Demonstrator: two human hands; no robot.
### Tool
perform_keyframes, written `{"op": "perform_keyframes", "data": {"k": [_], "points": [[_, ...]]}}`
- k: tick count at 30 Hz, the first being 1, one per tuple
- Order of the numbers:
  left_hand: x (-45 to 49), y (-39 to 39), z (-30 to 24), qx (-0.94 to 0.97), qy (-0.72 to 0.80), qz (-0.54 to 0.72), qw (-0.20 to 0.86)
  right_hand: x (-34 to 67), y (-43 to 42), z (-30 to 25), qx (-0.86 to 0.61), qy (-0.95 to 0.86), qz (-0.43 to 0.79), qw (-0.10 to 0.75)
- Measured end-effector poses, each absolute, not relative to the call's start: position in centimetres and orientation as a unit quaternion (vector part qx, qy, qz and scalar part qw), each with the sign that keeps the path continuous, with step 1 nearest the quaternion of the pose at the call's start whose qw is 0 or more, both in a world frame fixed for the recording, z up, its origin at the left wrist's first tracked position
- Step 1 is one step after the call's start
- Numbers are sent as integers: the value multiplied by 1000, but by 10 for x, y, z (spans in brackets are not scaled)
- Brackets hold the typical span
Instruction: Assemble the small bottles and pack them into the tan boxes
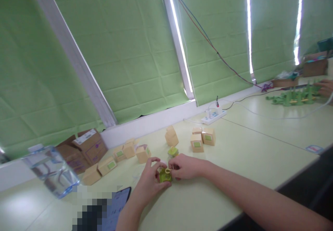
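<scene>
My left hand (150, 179) is curled round a small green piece (164, 176) just above the pale table (234, 161). My right hand (185, 167) is pinched against the same piece from the right, at a small yellow loop on it. Another small green and yellow piece (173, 151) lies just behind my hands. Several small tan boxes with green labels (197, 142) stand scattered behind them.
A clear plastic bottle (52, 170) stands at left by a brown carton (87, 146). A phone (117, 203) lies near my left forearm. A white power strip (213, 116) sits by the wall. Another person's hand (325, 87) touches green parts (293, 97) far right.
</scene>
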State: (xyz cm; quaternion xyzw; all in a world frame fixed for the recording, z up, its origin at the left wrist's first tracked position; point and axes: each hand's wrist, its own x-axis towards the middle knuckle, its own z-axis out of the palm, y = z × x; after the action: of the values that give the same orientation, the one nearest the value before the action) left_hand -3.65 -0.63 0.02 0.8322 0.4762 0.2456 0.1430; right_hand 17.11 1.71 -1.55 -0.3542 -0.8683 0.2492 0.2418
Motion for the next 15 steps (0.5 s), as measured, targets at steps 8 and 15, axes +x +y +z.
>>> {"op": "perform_keyframes", "data": {"k": [8,15], "points": [[-32,-3,0,839,478,249,77,170,18,-17,-364,-849,227,308],[-30,-3,-1,835,449,307,83,170,15,-11,-316,-843,235,367]]}}
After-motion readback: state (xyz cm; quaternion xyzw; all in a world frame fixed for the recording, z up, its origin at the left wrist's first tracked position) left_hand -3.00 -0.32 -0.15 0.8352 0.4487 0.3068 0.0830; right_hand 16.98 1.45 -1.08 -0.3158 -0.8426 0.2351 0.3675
